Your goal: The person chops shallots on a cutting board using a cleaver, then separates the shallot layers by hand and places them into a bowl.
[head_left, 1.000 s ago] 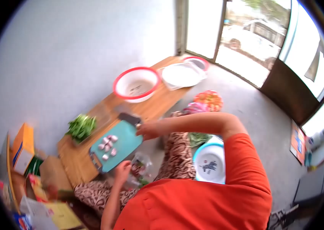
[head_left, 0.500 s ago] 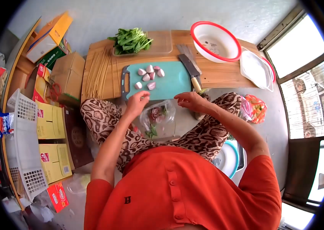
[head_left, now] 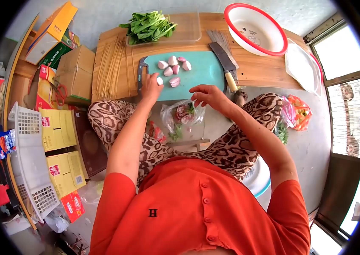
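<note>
The left hand (head_left: 151, 88), near the centre of the frame, reaches over the lower left corner of a teal cutting board (head_left: 201, 76). Its fingers are drawn narrow at the nearest bulb piece (head_left: 159, 80); whether they grip it is unclear. The right hand (head_left: 211, 97) hovers just off the board's near edge, loosely curled, holding nothing.

Seven more purple-white pieces (head_left: 174, 82) lie loosely grouped on the board, probably to keep them within easy reach. A cleaver (head_left: 222, 56) rests at the board's right edge, handle towards the person, likely set aside but handy. Below, between the knees, a clear bag (head_left: 183, 117) holds reddish scraps and greens, perhaps placed there to catch waste.

Farther out on the wooden desk (head_left: 256, 76) are leafy greens (head_left: 148, 27) in a clear tray, upper left, and a red-rimmed bowl (head_left: 256, 32), upper right.

Half a second earlier, the left hand was at the board's near edge; now it is over the board. A second ago, the right hand was at the cleaver's handle.
</note>
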`<action>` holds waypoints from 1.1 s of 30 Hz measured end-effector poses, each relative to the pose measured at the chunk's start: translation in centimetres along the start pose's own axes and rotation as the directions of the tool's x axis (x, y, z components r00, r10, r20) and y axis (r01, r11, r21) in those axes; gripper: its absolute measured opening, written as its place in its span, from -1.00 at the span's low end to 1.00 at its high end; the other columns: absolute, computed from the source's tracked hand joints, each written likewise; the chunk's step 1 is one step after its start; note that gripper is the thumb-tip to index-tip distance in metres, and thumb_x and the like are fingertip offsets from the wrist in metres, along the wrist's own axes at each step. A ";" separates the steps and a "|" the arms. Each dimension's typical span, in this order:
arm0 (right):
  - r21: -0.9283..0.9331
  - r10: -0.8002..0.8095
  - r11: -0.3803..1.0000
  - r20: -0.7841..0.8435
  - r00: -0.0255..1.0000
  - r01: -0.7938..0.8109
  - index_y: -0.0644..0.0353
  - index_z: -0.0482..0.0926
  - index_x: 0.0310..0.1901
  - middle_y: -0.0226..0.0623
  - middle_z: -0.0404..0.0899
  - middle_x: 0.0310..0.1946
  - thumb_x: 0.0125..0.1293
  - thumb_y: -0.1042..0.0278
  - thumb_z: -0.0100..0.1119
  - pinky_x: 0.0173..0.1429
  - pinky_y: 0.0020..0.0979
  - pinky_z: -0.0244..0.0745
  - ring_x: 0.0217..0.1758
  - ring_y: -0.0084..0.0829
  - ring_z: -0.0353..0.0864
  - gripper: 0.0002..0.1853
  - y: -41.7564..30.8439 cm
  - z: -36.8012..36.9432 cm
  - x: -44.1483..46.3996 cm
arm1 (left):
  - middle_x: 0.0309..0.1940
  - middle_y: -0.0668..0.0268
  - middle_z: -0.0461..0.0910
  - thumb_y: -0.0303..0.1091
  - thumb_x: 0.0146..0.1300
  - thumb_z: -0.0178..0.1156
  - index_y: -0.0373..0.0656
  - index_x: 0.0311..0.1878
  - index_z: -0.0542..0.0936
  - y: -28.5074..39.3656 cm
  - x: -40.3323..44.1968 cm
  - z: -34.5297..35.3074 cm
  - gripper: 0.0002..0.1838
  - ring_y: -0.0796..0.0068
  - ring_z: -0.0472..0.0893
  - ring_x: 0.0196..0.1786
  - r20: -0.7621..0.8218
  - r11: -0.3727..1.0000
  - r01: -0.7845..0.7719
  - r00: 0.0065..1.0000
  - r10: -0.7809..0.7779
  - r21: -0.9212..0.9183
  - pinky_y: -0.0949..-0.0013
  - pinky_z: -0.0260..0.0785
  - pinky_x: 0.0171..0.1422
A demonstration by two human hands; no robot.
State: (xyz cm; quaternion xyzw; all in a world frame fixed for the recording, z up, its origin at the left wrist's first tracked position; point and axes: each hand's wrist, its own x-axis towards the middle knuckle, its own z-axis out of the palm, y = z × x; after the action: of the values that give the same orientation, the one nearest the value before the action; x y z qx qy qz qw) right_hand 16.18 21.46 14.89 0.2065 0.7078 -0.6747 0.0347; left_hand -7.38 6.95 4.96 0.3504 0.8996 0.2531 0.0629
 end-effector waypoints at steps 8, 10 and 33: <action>0.165 0.101 0.981 0.005 0.995 -0.100 0.25 0.49 0.18 -0.32 0.63 -0.14 0.46 0.29 0.04 -0.11 -0.47 0.52 -0.18 -0.52 0.66 -0.65 0.7 0.5 1.4 | -0.09 0.18 0.57 -0.37 0.05 0.36 -0.06 0.08 0.55 0.1 1.2 0.3 -0.54 0.20 0.62 -0.08 0.036 0.998 -0.034 0.999 0.032 0.044 0.19 0.49 -0.03; 0.236 0.093 0.968 -0.019 0.995 -0.086 0.25 0.46 0.20 -0.31 0.62 -0.10 0.46 0.28 0.03 -0.10 -0.47 0.52 -0.14 -0.50 0.66 -0.64 0.9 0.3 1.7 | -0.14 0.23 0.62 -0.38 -0.02 0.43 -0.12 0.03 0.58 2.8 0.3 -1.6 -0.53 0.34 0.66 -0.18 0.099 0.896 0.028 0.995 0.017 -0.443 0.29 0.52 -0.12; 0.744 -0.016 0.666 -0.053 0.998 0.051 0.16 0.48 0.09 -0.33 0.59 -0.09 0.34 0.46 0.12 0.04 -0.39 0.55 -0.06 -0.46 0.59 -0.71 0.5 -1.2 2.0 | -0.19 0.26 0.59 -0.57 0.00 0.38 -0.25 -0.06 0.53 13.3 -3.9 -6.0 -0.61 0.49 0.65 -0.28 0.052 0.782 -0.212 0.954 0.297 -0.586 0.44 0.56 -0.19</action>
State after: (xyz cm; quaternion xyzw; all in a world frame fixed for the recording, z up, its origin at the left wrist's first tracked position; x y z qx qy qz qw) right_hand 14.86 23.10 13.85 0.2037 0.3750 -0.9008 -0.0800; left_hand 1.80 10.26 16.53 0.4502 0.7188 0.4929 0.1943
